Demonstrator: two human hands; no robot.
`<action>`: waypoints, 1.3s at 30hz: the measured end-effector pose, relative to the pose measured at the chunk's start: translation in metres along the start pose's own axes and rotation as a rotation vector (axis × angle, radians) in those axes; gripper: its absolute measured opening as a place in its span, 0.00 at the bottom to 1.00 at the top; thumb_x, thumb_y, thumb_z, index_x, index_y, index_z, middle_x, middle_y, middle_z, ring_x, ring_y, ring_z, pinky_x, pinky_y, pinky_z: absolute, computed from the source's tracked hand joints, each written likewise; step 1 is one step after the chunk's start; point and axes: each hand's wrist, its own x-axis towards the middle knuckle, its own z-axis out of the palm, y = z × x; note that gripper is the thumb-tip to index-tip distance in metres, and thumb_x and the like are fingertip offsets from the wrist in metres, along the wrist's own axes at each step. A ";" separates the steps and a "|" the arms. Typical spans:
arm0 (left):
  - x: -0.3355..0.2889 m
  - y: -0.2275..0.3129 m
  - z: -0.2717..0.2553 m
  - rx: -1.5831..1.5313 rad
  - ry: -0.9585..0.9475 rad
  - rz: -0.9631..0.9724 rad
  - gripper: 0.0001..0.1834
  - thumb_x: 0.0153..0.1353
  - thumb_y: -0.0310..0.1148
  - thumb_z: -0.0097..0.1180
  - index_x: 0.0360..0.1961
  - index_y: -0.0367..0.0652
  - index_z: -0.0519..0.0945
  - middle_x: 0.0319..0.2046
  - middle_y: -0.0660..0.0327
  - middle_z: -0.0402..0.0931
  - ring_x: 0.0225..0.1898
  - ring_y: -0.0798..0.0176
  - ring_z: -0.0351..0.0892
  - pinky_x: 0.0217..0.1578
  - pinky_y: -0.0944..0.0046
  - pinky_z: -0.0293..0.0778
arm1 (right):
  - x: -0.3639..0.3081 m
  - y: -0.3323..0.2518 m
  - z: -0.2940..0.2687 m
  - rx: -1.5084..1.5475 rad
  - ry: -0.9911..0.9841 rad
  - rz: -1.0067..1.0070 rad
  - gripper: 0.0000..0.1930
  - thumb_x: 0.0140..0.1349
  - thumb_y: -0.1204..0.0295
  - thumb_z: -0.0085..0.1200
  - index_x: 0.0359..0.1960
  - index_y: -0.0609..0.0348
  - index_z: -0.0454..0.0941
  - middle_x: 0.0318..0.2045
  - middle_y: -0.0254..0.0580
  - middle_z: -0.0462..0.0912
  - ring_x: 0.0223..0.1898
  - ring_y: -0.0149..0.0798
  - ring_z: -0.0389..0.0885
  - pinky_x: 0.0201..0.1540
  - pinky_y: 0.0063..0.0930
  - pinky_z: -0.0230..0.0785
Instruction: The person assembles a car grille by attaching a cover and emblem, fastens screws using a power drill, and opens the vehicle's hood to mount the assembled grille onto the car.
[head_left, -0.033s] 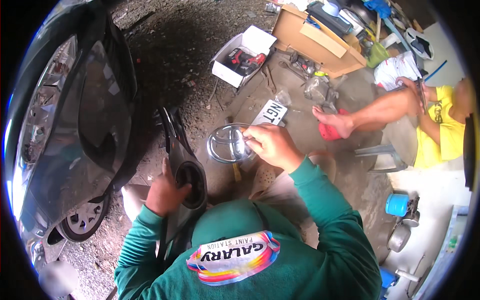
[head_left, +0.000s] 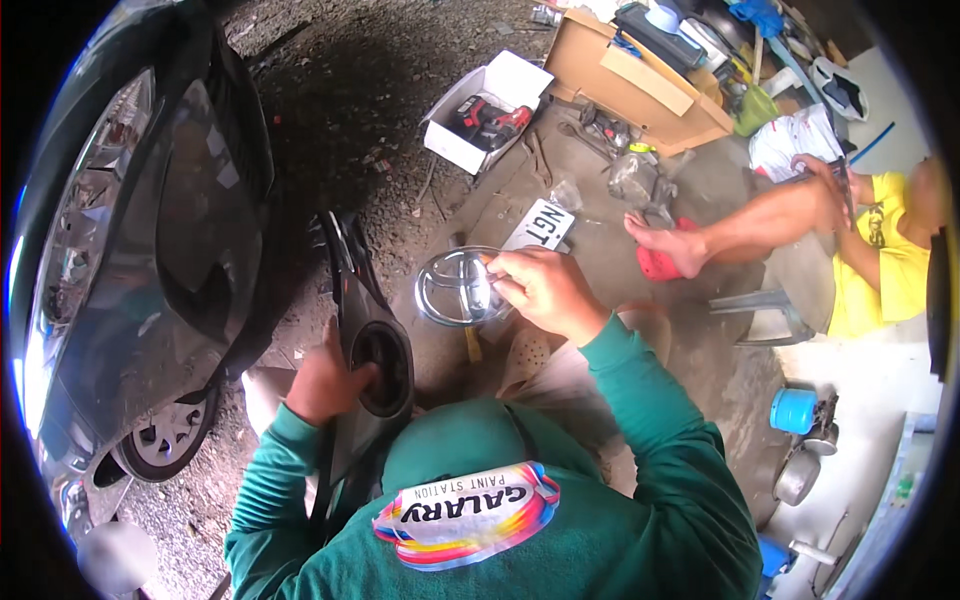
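Note:
A chrome oval car emblem (head_left: pixel 460 287) is pinched at its right side by my right hand (head_left: pixel 548 293), closed and raised above the floor. Left of it stands a long black car grille piece (head_left: pixel 385 325) with an oval recess, upright against my body. My left hand (head_left: pixel 328 382) holds its left side, forefinger stretched along the edge and thumb at the recess; its other fingers are mostly hidden. The emblem and the grille piece are apart.
A dark car (head_left: pixel 130 280) fills the left side. Ahead lie a white box (head_left: pixel 465 155) with a red power drill (head_left: pixel 497 122), a licence plate (head_left: pixel 540 225) and a cardboard box (head_left: pixel 640 85). At right sits a person in a yellow shirt (head_left: pixel 880 270), one leg stretched inward.
My left hand has shifted slightly left, its thumb still at the recess. The emblem has turned very slightly in my right hand, which stays nearly in place.

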 end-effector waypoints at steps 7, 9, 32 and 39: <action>-0.017 0.024 -0.073 -0.410 -0.248 0.113 0.46 0.68 0.39 0.72 0.79 0.27 0.64 0.74 0.39 0.72 0.75 0.54 0.70 0.75 0.55 0.65 | 0.017 -0.038 -0.027 0.169 -0.089 -0.157 0.10 0.62 0.75 0.69 0.46 0.58 0.88 0.38 0.48 0.91 0.40 0.52 0.90 0.44 0.42 0.81; -0.018 0.037 -0.087 -0.667 -0.286 -0.034 0.43 0.76 0.49 0.65 0.78 0.28 0.67 0.74 0.42 0.72 0.76 0.54 0.70 0.76 0.55 0.63 | 0.023 -0.071 -0.046 0.142 -0.113 -0.193 0.13 0.56 0.82 0.70 0.43 0.60 0.88 0.37 0.47 0.91 0.38 0.51 0.89 0.42 0.41 0.81; -0.061 0.004 -0.073 -0.785 -0.405 -0.125 0.47 0.75 0.71 0.53 0.60 0.28 0.85 0.53 0.45 0.87 0.56 0.54 0.84 0.63 0.55 0.76 | 0.048 -0.190 0.063 0.118 -0.605 -0.605 0.13 0.55 0.75 0.72 0.42 0.57 0.88 0.32 0.40 0.85 0.33 0.48 0.84 0.34 0.43 0.79; -0.058 0.004 -0.070 -0.809 -0.381 -0.077 0.42 0.78 0.63 0.55 0.59 0.24 0.85 0.51 0.50 0.88 0.53 0.61 0.85 0.58 0.59 0.79 | 0.046 -0.189 0.065 0.106 -0.609 -0.560 0.14 0.54 0.76 0.72 0.43 0.56 0.87 0.32 0.41 0.86 0.34 0.49 0.85 0.36 0.43 0.80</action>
